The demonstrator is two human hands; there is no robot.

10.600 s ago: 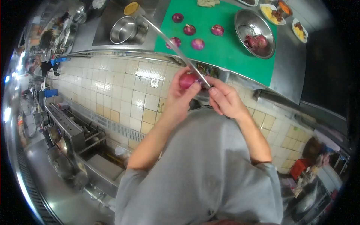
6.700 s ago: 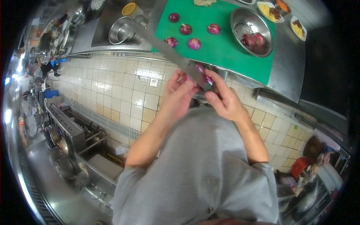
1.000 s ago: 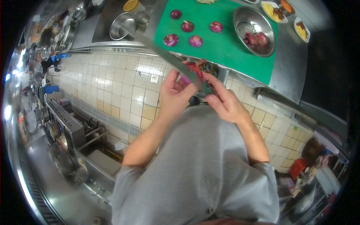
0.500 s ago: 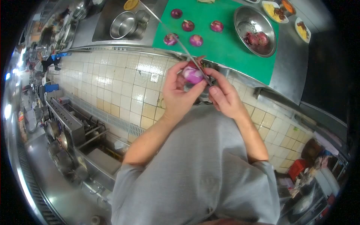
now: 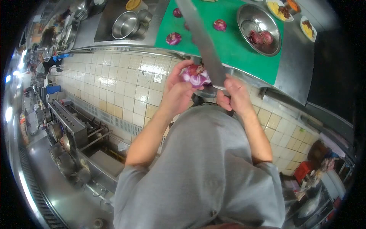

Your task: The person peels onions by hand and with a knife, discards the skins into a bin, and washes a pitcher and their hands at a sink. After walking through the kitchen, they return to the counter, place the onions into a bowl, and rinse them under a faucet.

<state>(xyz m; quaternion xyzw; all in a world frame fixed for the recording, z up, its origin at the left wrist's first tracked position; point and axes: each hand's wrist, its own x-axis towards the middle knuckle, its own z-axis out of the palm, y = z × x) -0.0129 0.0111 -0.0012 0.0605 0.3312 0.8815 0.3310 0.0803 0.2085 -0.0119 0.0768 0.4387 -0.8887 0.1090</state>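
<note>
My left hand (image 5: 176,89) is closed round a red onion (image 5: 195,77) whose outer skin is partly peeled, showing white and purple. In my right hand (image 5: 237,94) is a large knife (image 5: 206,44), gripped near its handle. Its broad blade points up and away over the green cutting board (image 5: 244,68), to the right of the onion and apart from it. More red onions lie on the board, among them one (image 5: 174,38) at the near left and another (image 5: 219,25) near the middle. The blade hides part of the others.
A metal bowl (image 5: 244,21) holding red onions stands on the board's right. Small dishes of food (image 5: 280,10) sit at the back right. Left of the board are a metal pot (image 5: 125,25) and a yellow-lidded tub (image 5: 135,5). A person (image 5: 51,65) is far off left.
The knife has come away from the onion, turning its flat side into view. My right hand has moved slightly right and down, while the left has turned the onion and shifted left.
</note>
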